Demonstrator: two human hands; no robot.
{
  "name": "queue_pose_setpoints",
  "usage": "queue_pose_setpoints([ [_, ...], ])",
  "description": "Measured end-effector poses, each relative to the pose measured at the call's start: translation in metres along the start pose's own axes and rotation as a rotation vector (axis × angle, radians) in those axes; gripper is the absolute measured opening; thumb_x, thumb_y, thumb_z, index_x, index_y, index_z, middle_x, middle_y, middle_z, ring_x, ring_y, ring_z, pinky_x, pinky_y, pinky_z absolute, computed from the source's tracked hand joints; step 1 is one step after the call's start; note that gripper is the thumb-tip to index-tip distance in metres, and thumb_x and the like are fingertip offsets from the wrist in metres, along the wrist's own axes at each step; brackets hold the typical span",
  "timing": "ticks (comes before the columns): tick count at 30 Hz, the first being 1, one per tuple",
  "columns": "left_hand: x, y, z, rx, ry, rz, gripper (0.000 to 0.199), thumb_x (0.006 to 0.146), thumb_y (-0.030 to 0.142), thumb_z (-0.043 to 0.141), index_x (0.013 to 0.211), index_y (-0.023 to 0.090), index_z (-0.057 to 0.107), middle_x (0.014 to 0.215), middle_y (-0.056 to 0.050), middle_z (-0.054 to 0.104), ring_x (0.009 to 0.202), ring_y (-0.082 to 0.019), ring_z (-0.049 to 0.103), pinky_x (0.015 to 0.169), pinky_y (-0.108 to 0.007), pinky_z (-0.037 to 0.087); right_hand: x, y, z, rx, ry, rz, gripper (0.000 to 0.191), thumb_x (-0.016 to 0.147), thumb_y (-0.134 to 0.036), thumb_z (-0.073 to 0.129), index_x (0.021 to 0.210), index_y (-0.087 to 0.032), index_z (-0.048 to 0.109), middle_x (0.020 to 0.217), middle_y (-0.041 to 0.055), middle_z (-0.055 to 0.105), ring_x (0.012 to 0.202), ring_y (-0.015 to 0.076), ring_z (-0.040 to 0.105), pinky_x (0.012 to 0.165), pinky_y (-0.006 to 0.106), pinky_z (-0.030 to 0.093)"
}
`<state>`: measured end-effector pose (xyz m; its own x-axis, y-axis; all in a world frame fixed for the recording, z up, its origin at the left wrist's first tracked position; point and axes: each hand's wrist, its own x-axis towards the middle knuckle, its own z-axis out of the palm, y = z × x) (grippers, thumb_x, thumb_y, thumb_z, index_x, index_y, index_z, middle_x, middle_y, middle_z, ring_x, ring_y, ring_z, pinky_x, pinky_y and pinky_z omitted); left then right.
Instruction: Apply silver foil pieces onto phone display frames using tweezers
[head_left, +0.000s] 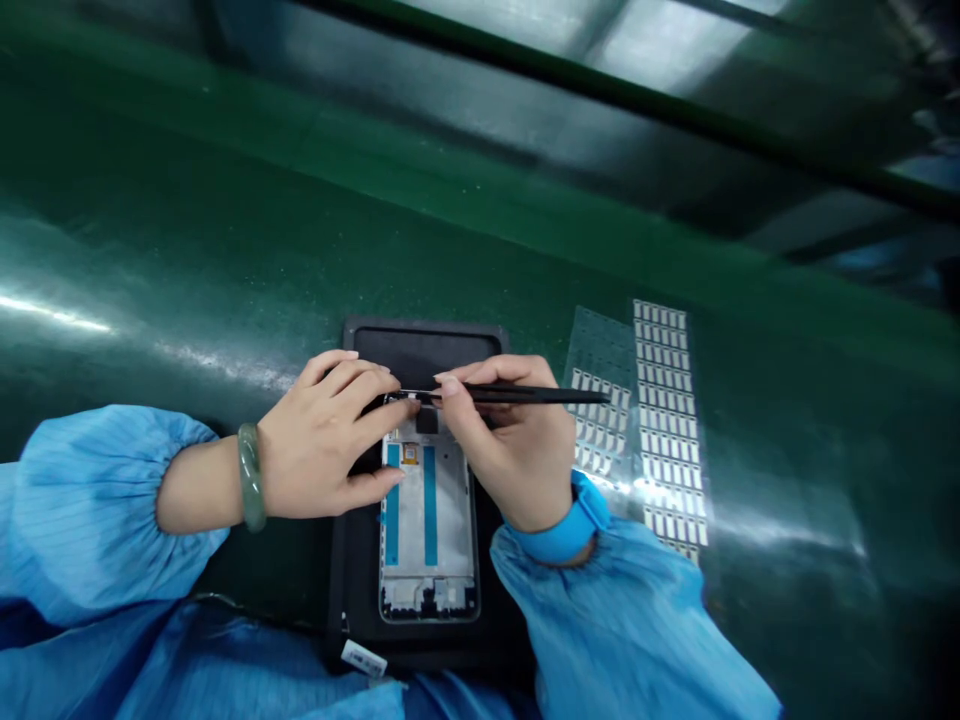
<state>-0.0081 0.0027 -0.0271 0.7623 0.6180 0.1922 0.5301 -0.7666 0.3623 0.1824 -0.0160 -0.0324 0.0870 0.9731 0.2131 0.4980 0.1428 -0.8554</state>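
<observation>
A phone mid-frame (456,520), silver with two blue adhesive strips, lies in a black tray (352,570). My right hand (529,450) pinches black tweezers (555,395), their tips pointing left at the phone's top end. On the phone's upper left, my left hand (326,435) rests palm down with fingers apart, its index fingertip touching the top area near the tweezer tips. Whatever lies right under that fingertip is hidden. A small gold-coloured connector (410,454) shows just below, beside a dark square (427,420).
To the right lie two clear sheets carrying rows of small pale parts: a partly used sheet (600,420) and a longer, fuller sheet (667,430). A white label (364,658) sits at the tray's front edge. The green work surface (225,240) extends around.
</observation>
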Motion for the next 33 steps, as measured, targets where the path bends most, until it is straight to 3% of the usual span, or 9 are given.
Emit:
queue_pose_setpoints([
  [8, -0.0008, -0.0013, 0.0027, -0.033, 0.039, -0.022, 0.043, 0.079, 0.043, 0.058, 0.107, 0.010, 0.055, 0.111, -0.014, 0.059, 0.112, -0.028, 0.052, 0.103, -0.048, 0.032, 0.0020, -0.0076, 0.0027, -0.168, 0.005, -0.135, 0.014, 0.079, -0.014, 0.059, 0.082, -0.024, 0.050, 0.078, -0.0022, 0.060, 0.069, 0.0129, 0.064, 0.062, 0.025, 0.052],
  [15, -0.0008, -0.0010, 0.0052, -0.014, 0.054, -0.016, 0.042, 0.080, 0.044, 0.057, 0.105, 0.012, 0.053, 0.111, -0.014, 0.059, 0.110, -0.029, 0.053, 0.103, -0.049, 0.032, 0.0008, -0.0003, 0.0000, 0.099, -0.043, -0.012, 0.010, 0.083, -0.022, 0.059, 0.086, -0.023, 0.050, 0.081, -0.0005, 0.062, 0.070, 0.0133, 0.066, 0.060, 0.025, 0.054],
  [22, -0.0013, -0.0008, 0.0064, 0.003, 0.052, -0.021, 0.042, 0.082, 0.044, 0.055, 0.108, 0.010, 0.053, 0.111, -0.014, 0.059, 0.111, -0.028, 0.053, 0.103, -0.048, 0.031, 0.0021, -0.0049, 0.0004, -0.092, -0.047, -0.066, 0.010, 0.081, -0.023, 0.060, 0.078, -0.022, 0.050, 0.073, -0.0030, 0.056, 0.060, 0.0098, 0.059, 0.057, 0.022, 0.049],
  [33, -0.0004, -0.0022, 0.0079, 0.031, 0.017, -0.032, 0.041, 0.078, 0.046, 0.057, 0.102, 0.012, 0.054, 0.110, -0.012, 0.059, 0.109, -0.029, 0.052, 0.101, -0.047, 0.032, 0.0044, -0.0017, 0.0012, -0.094, -0.084, -0.131, 0.010, 0.080, -0.020, 0.058, 0.075, -0.022, 0.048, 0.070, -0.0037, 0.054, 0.058, 0.0092, 0.056, 0.054, 0.020, 0.046],
])
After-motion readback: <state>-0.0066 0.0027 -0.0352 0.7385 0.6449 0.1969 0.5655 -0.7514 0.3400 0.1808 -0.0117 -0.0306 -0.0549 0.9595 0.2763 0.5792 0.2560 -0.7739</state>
